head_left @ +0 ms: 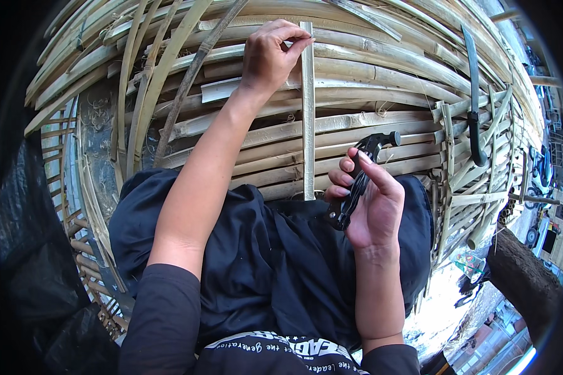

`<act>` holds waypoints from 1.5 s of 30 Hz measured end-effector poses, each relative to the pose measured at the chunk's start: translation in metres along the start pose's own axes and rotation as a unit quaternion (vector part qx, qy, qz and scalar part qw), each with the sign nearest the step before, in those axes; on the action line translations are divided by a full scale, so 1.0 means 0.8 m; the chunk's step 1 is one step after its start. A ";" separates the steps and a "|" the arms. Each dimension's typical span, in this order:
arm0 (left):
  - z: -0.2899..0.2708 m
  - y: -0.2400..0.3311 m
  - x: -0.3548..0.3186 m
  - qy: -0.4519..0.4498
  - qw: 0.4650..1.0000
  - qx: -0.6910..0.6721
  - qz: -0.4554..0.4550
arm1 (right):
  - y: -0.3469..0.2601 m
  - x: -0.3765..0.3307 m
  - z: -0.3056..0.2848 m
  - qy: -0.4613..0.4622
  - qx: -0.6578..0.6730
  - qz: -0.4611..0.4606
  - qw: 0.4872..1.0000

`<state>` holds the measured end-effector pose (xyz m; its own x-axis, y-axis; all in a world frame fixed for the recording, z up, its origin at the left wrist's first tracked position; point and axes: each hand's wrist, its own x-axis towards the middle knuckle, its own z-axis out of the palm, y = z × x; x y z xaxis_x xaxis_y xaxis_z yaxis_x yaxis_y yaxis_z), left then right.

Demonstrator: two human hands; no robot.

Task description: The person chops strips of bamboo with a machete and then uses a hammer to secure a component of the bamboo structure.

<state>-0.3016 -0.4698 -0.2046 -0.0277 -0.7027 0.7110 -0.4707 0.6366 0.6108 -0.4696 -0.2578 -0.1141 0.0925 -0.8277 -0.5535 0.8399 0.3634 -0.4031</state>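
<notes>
The bamboo strip point(308, 112) runs from the left hand point(270, 56) toward the right hand point(372, 206), whose tool point(356, 181) sits just right of the strip.

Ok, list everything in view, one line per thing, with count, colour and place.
bamboo strip: one, pale tan, upright in the middle, its top pinched by the left hand's fingers
bamboo platform: one, many tan and greyish split poles, under and ahead of the person
long knife: one, dark blade and handle, lying on the platform at upper right
black tool: one, black, hammer-like head, in the right hand
black cloth: one, black, over the person's lap
tree trunk: one, brown, lower right beyond the platform
left hand: one, top centre, gripping the strip
right hand: one, centre right, closed on the black tool
</notes>
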 end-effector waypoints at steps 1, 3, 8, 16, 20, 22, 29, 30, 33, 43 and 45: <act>-0.001 0.000 0.000 0.000 1.000 0.001 0.001 | 0.001 0.000 0.001 -0.001 0.000 0.000 1.000; 0.000 0.001 0.000 -0.001 1.000 0.002 0.000 | 0.001 0.000 0.002 0.031 -0.015 -0.008 0.999; 0.001 -0.003 0.001 0.008 1.000 -0.003 0.010 | -0.003 -0.004 0.028 0.053 -0.064 -0.007 0.996; 0.003 0.002 0.001 0.011 1.000 -0.019 -0.005 | -0.046 -0.028 0.059 0.057 -0.392 -0.108 0.912; 0.002 0.003 -0.002 0.018 1.000 -0.018 -0.015 | -0.085 -0.036 0.059 0.039 -0.460 -0.105 0.881; 0.003 0.004 -0.003 0.018 0.999 -0.024 -0.028 | -0.098 -0.038 0.053 0.058 -0.531 -0.131 0.835; 0.000 0.003 -0.001 0.021 0.999 -0.018 0.016 | -0.112 -0.017 0.049 0.084 -0.504 -0.148 0.847; -0.001 0.004 -0.001 0.017 1.000 -0.021 0.005 | -0.112 -0.010 0.047 0.064 -0.516 -0.152 0.841; -0.003 0.004 0.000 -0.001 1.000 -0.016 -0.011 | -0.110 0.014 0.050 0.032 -0.535 -0.165 0.828; 0.000 0.005 0.000 -0.004 1.000 -0.004 -0.016 | -0.110 0.062 0.052 -0.006 -0.571 -0.209 0.794; 0.000 0.004 0.000 -0.001 1.000 -0.001 -0.007 | -0.110 0.073 0.045 -0.016 -0.564 -0.206 0.799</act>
<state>-0.3028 -0.4681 -0.2027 -0.0218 -0.7121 0.7017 -0.4701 0.6267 0.6214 -0.5191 -0.3539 -0.0846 -0.0382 -0.9805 -0.1928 -0.2134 0.1965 -0.9570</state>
